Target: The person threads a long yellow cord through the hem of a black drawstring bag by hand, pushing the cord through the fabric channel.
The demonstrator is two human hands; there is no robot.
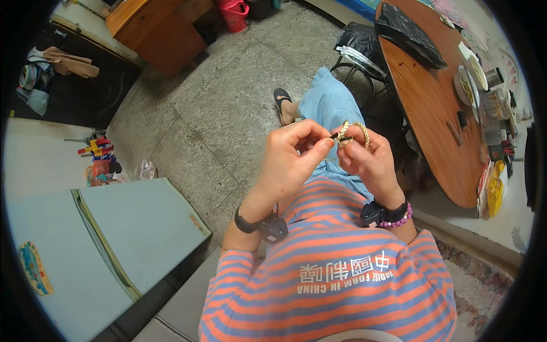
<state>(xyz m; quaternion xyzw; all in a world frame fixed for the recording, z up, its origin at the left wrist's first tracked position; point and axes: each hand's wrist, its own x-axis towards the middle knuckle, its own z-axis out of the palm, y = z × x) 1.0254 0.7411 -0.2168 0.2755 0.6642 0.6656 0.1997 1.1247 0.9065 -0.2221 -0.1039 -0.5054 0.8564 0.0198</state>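
In front of my lap my two hands meet over a small piece of twisted gold-beige cord (359, 128), which bends upward in a loop. My left hand (289, 157) is closed, thumb and forefinger pinching a thin black piece (335, 136) beside the cord. The fingers of my right hand (373, 162) are closed on the cord's loop. A dark bit also shows between the cord and my right fingertips; whether it belongs to the same black piece I cannot tell. Fine pale strands hang under the fingers. Black bands with small devices sit on both wrists.
A brown wooden table (433, 125) at the right bears a black plastic bag (410, 34), a bowl (464, 88) and jars. A stool (364, 60) stands by it. At the left are a pale blue fridge (137, 228) and a wooden desk (156, 34); a red bucket (233, 16) stands far off.
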